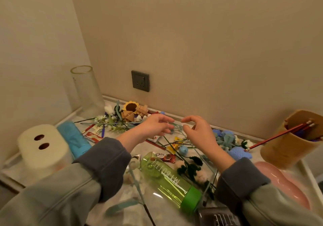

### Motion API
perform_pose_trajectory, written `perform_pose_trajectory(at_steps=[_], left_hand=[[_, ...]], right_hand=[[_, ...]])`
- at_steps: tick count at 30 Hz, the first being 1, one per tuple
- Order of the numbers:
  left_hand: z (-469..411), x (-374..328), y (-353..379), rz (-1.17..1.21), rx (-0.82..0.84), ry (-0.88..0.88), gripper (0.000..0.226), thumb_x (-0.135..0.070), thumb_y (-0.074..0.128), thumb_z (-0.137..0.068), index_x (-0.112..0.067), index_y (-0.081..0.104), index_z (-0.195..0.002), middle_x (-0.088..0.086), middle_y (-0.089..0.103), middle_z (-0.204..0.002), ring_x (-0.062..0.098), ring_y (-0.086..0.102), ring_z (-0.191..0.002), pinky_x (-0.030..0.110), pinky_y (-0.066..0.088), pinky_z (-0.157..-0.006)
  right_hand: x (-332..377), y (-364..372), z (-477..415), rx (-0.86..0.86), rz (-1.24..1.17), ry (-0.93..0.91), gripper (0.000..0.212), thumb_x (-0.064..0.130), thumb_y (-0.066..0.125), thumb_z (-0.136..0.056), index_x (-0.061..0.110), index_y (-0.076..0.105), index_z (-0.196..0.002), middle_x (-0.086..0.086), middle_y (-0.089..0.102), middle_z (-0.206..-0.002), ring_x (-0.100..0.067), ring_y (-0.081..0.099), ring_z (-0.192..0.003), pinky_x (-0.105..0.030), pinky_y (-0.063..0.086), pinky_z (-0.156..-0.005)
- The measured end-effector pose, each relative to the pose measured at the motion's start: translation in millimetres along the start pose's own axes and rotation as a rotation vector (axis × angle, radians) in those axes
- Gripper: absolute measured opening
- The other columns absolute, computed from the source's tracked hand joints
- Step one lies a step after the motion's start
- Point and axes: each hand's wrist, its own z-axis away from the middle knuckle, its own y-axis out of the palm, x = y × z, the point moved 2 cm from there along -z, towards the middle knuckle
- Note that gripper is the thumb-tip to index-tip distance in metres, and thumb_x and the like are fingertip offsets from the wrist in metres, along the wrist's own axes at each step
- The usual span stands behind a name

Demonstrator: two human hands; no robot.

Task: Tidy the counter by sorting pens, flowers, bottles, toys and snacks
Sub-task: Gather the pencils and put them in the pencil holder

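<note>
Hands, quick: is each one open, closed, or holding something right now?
Left hand: fingers curled at a thin flower stem; grip cannot be told.
Right hand: curled at the same stem; cannot be told.

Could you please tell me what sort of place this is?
Probably a home, perhaps a utility or bathroom corner, though I cannot be sure: a marble-look counter, a wall socket just above it, and toilet rolls and a glass vase standing on it.

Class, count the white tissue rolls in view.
2 white tissue rolls, side by side at the counter's left edge: one towards the wall, one nearer the person. Others may hide underneath.
</note>
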Motion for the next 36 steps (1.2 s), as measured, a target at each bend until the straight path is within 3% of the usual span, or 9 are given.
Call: perform_pose_trajectory(at_steps=[3,11,17,19,23,27,29,33,36], left_hand=[[-7.1,-0.2,8.1,-0.021,0.047,-0.003,0.024,-0.015,0.051,-0.097,-0.023,0.059,-0.118,-0.005,0.069,-0.106,0.01,0.067,-0.097,0.025,0.053,-0.082],[-34.0,-31.7,85.8,-0.009,0.238,0.033,0.024,-0.008,0.05,-0.097,-0.017,0.06,-0.117,0.002,0.068,-0.107,0.016,0.065,-0.095,0.03,0.051,-0.087],[-54.8,-55.8,155.0,0.017,0.321,0.086,0.023,-0.006,0.049,-0.096,-0.013,0.059,-0.115,0.005,0.066,-0.101,0.013,0.061,-0.08,0.02,0.049,-0.068],[-62.2,-59.5,174.4,0.002,0.327,0.091,0.026,-0.005,0.049,-0.095,-0.011,0.058,-0.119,0.006,0.065,-0.104,0.01,0.06,-0.078,0.022,0.048,-0.069],[-77.1,-60.8,204.8,-0.071,0.363,0.071,0.039,-0.002,0.047,-0.094,-0.011,0.049,-0.132,0.009,0.061,-0.124,0.016,0.06,-0.099,0.026,0.049,-0.076],[-89.1,-57.0,225.4,-0.099,0.368,0.007,0.052,0.005,0.048,-0.091,-0.009,0.04,-0.141,0.01,0.049,-0.14,0.024,0.051,-0.124,0.028,0.05,-0.077],[-91.3,-54.0,232.3,-0.107,0.373,-0.021,0.056,0.005,0.049,-0.09,-0.011,0.036,-0.143,0.008,0.047,-0.141,0.023,0.054,-0.119,0.022,0.051,-0.065],[-97.1,-53.6,245.8,-0.134,0.376,-0.008,0.049,-0.002,0.042,-0.095,-0.011,0.035,-0.143,0.007,0.054,-0.133,0.013,0.062,-0.089,0.019,0.047,-0.056],[-99.0,-63.9,251.5,-0.151,0.321,0.08,0.031,-0.016,0.04,-0.1,-0.013,0.05,-0.129,0.006,0.066,-0.104,0.01,0.058,-0.069,0.019,0.042,-0.052]], right_hand=[[-8.4,-1.8,1.3,-0.01,0.025,0.072,0.018,0.027,0.056,-0.086,0.043,0.059,-0.092,0.017,0.061,-0.108,-0.011,0.064,-0.083,-0.032,0.052,-0.071],[-61.3,-65.1,28.2,-0.167,0.1,0.243,0.016,0.025,0.057,-0.085,0.034,0.066,-0.095,0.011,0.066,-0.1,-0.01,0.062,-0.08,-0.032,0.054,-0.073],[-95.4,-119.0,45.0,-0.205,0.3,0.28,0.019,0.018,0.057,-0.086,0.03,0.066,-0.098,0.007,0.065,-0.105,-0.011,0.059,-0.083,-0.031,0.05,-0.075],[-105.9,-134.0,48.3,-0.167,0.412,0.281,0.024,0.019,0.056,-0.087,0.03,0.066,-0.105,0.008,0.063,-0.11,-0.013,0.06,-0.088,-0.03,0.049,-0.075],[-127.4,-150.7,50.2,-0.018,0.638,0.231,0.04,0.014,0.056,-0.087,0.03,0.061,-0.122,0.009,0.06,-0.124,-0.013,0.059,-0.109,-0.031,0.052,-0.084],[-146.2,-152.8,45.1,0.114,0.744,0.133,0.05,0.009,0.053,-0.086,0.03,0.055,-0.131,0.009,0.054,-0.134,-0.017,0.059,-0.114,-0.033,0.053,-0.084],[-154.6,-151.9,41.0,0.157,0.801,0.098,0.049,0.011,0.053,-0.087,0.029,0.054,-0.132,0.007,0.051,-0.133,-0.02,0.061,-0.109,-0.034,0.053,-0.076],[-165.8,-158.9,34.2,0.151,0.883,0.051,0.038,0.008,0.052,-0.088,0.026,0.061,-0.121,0.001,0.053,-0.114,-0.026,0.063,-0.092,-0.038,0.053,-0.069],[-162.2,-170.7,30.8,0.089,0.805,0.004,0.026,0.016,0.05,-0.092,0.024,0.067,-0.11,0.0,0.055,-0.103,-0.025,0.062,-0.09,-0.04,0.052,-0.071]])
